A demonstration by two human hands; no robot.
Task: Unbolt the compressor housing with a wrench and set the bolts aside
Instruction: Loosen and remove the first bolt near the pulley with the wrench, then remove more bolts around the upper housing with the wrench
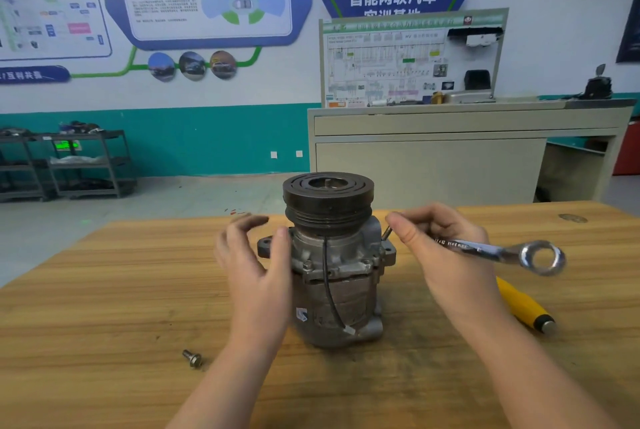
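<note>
Compressor (332, 266) upright, right hand (446, 255) grip around wrench (502, 253), pinched bolt (386, 233) mostly hidden, left hand (256, 262) loose, blurred.

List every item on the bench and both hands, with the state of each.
Grey metal compressor: upright, pulley on top.
Loose steel bolt: lying on wooden table.
Chrome ring wrench: held off the table.
Yellow-handled tool: lying flat.
Left hand: open beside compressor.
Right hand: holding wrench, pinching a thin bolt.

Compressor housing (334, 290) dull grey, black pulley (328, 201) on top, black wire (329, 286) down front. Wrench (509, 253) shiny silver. Bolt (192, 358) grey metal. Screwdriver handle (523, 304) yellow, black end. Bench (104, 290) light wood grain.
</note>
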